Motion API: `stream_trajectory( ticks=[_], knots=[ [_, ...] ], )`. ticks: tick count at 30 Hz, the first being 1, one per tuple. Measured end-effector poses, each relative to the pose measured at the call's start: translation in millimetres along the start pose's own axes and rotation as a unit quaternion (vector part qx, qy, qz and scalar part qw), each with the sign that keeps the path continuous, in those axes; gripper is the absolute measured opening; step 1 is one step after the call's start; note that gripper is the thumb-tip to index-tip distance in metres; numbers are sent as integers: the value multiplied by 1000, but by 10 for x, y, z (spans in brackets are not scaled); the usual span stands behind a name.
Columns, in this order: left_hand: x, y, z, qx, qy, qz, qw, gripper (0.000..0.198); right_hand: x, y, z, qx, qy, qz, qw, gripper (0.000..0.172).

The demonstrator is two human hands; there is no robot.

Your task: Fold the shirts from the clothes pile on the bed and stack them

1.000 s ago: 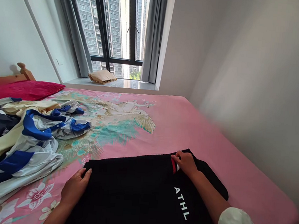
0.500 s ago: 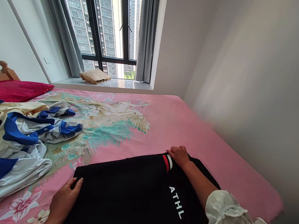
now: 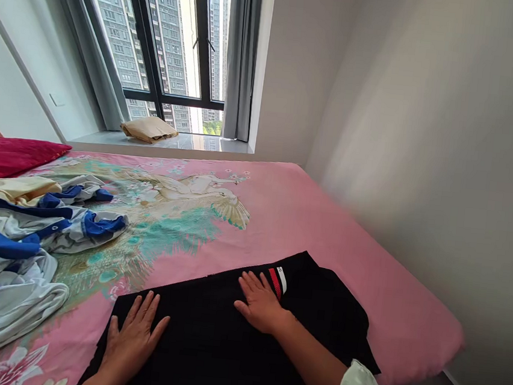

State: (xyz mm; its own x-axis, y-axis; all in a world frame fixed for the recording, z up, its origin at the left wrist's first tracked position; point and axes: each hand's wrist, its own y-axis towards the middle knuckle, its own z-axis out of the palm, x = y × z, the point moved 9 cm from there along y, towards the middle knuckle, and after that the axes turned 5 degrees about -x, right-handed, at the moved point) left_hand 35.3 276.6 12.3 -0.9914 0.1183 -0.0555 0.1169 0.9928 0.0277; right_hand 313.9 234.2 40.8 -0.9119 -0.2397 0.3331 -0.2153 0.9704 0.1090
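Observation:
A black garment (image 3: 210, 339) with a red and white stripe lies flat on the pink floral bed sheet (image 3: 308, 216), near the bed's front edge. My left hand (image 3: 131, 341) rests palm down on its left part, fingers spread. My right hand (image 3: 260, 302) lies flat on the middle of the cloth, just left of the red and white stripe, fingers stretched out. Neither hand holds anything.
A heap of blue, white and cream clothes (image 3: 16, 242) lies at the left of the bed. A red pillow (image 3: 10, 155) is at the far left. A tan bundle (image 3: 149, 129) sits on the window sill. A grey wall runs along the right side.
Both hands let go of the garment's far edge and now lie flat on top of it. The right hand moved left, inward from the stripe. The printed letters no longer show.

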Motion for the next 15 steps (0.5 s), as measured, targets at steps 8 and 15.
stream_trajectory(
  ticks=[8, 15],
  knots=[
    [7, -44, 75, 1, 38, -3, 999, 71, -1310, -445, -51, 9, -43, 300, 953, 93],
    [-20, -92, 27, -17, -1, 8, 1000, 72, -693, -122, -174, -83, -39, 216, 972, 74]
  ],
)
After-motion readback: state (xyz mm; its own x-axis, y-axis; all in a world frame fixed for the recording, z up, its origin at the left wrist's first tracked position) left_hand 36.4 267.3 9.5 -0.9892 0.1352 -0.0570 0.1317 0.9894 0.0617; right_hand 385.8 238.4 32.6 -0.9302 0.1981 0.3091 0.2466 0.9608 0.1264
